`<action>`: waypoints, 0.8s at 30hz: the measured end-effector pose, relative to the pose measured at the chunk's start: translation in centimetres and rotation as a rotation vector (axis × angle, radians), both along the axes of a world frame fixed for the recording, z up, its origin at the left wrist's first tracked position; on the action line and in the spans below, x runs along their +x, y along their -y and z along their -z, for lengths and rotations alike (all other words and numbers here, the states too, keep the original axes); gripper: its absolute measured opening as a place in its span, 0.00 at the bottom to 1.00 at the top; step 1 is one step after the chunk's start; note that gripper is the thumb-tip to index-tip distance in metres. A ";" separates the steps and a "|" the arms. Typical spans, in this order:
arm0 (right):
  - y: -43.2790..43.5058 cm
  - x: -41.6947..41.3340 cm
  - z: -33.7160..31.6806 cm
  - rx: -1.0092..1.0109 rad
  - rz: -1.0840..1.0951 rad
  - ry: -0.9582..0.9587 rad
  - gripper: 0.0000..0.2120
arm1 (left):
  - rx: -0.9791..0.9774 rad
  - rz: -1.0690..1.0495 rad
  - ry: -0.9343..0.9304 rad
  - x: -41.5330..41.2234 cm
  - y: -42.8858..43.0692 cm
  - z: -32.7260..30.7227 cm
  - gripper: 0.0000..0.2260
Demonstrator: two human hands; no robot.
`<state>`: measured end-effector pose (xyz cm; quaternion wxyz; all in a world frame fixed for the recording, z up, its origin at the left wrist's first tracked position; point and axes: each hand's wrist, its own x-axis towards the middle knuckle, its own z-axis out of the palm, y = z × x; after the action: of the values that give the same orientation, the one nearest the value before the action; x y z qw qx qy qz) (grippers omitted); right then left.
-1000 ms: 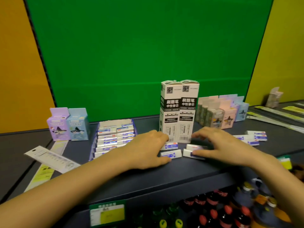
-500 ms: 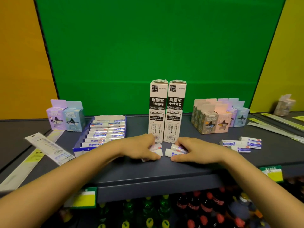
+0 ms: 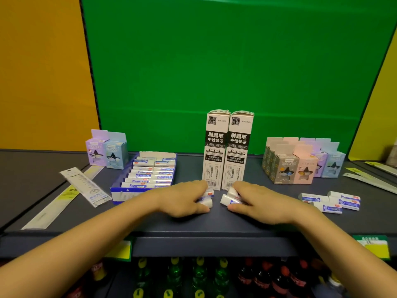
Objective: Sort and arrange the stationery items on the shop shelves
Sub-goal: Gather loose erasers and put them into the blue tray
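Note:
On the dark shelf (image 3: 214, 226), my left hand (image 3: 182, 198) grips two white erasers (image 3: 207, 198) stacked under its fingers. Beside it, my right hand (image 3: 255, 201) grips two more white erasers (image 3: 228, 196). Both hands lie just in front of two tall white refill boxes (image 3: 227, 151) standing upright. A blue display tray (image 3: 148, 175) filled with several erasers sits to the left. Several loose erasers (image 3: 335, 202) lie to the right.
Pastel small boxes stand at the back left (image 3: 107, 150) and back right (image 3: 300, 161). Packaged rulers lie at far left (image 3: 83, 186) and far right (image 3: 369, 181). Bottles (image 3: 214, 278) fill the shelf below. A green panel (image 3: 214, 72) backs the shelf.
Both hands drew their erasers together in front of the refill boxes and curled round them. The camera view shifted, bringing the shelf more central.

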<state>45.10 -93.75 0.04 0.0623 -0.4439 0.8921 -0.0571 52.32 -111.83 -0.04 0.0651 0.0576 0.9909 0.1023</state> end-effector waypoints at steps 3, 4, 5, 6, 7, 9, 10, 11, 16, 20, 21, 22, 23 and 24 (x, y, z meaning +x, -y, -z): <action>0.0 0.0 -0.3 -0.085 -0.043 -0.006 0.11 | 0.123 0.015 -0.077 1.2 0.1 -0.7 0.10; 0.2 0.1 -0.4 -0.114 -0.062 -0.007 0.11 | 0.185 0.011 -0.103 1.6 0.5 -1.1 0.10; 0.5 0.2 -0.6 -0.144 -0.080 -0.003 0.11 | 0.257 0.001 -0.126 2.1 1.0 -1.6 0.10; 0.9 0.3 -0.7 -0.171 -0.096 0.006 0.12 | 0.332 -0.019 -0.147 2.5 1.6 -2.1 0.09; 1.3 0.5 -0.9 -0.193 -0.113 0.016 0.12 | 0.397 -0.056 -0.177 2.8 2.4 -2.4 0.10; 2.5 1.0 -1.4 -0.225 -0.153 0.023 0.11 | 0.487 -0.167 -0.257 3.3 4.3 -3.0 0.12; 3.2 1.3 -1.6 -0.249 -0.171 0.024 0.11 | 0.553 -0.225 -0.284 3.4 5.3 -3.1 0.12; 4.0 1.6 -1.8 -0.280 -0.186 0.025 0.10 | 0.634 -0.283 -0.290 3.6 6.3 -3.3 0.11; 8.8 2.0 -2.3 -0.405 -0.204 0.060 0.09 | 0.813 -0.559 -0.294 3.8 10.9 -3.6 0.06; 12.7 1.1 -2.4 -0.488 -0.132 0.043 0.11 | 0.778 -0.613 -0.357 4.0 13.4 -3.3 0.05; 13.6 0.8 -2.4 -0.505 -0.111 0.038 0.11 | 0.778 -0.608 -0.358 4.0 13.9 -3.3 0.06; 14.4 0.5 -2.3 -0.511 -0.098 0.033 0.11 | 0.771 -0.600 -0.353 4.0 14.4 -3.2 0.06; 15.2 0.2 -2.3 -0.505 -0.093 0.025 0.12 | 0.763 -0.589 -0.344 3.9 14.8 -3.2 0.06; 15.8 -0.2 -2.1 -0.492 -0.091 0.017 0.13 | 0.760 -0.576 -0.332 3.7 15.1 -3.2 0.05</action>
<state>44.95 -109.59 2.17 -0.0375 -0.4849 0.8298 -0.2735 56.07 -126.94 3.19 -0.1497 -0.1832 0.8563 0.4591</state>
